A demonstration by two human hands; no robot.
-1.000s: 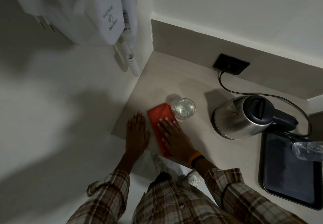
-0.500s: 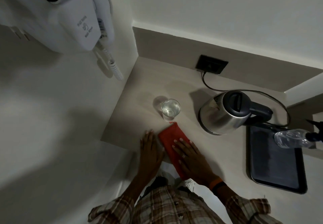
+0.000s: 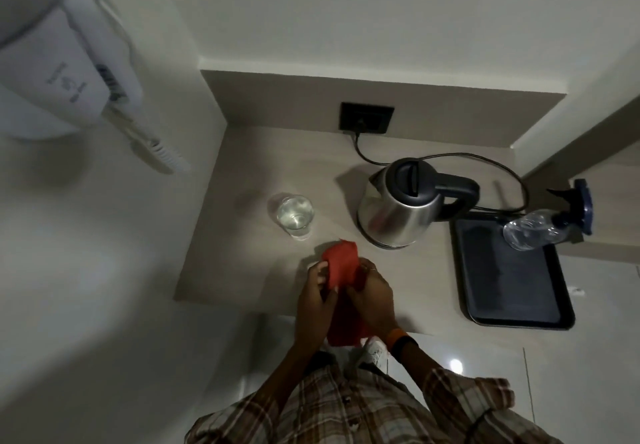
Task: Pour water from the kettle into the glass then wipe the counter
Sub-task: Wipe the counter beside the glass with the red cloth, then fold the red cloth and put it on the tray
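Observation:
A red cloth (image 3: 341,265) is held up over the front edge of the beige counter (image 3: 242,263). My left hand (image 3: 317,299) grips its left side and my right hand (image 3: 372,296) grips its right side; the cloth's lower end hangs between my wrists. A clear glass (image 3: 295,216) with water in it stands on the counter behind and left of the cloth. The steel kettle (image 3: 398,211) with a dark lid and handle stands to the right of the glass, its cord running to a wall socket (image 3: 367,117).
A dark tray (image 3: 512,291) lies at the counter's right end with a clear spray bottle (image 3: 540,232) over its far corner. A white wall-mounted hair dryer (image 3: 65,76) hangs on the left wall. Walls close the counter at left and back.
Both hands lay flat on the counter, the right pressing the cloth. Now they have lifted the cloth off the surface and hold it between them. The camera view has shifted.

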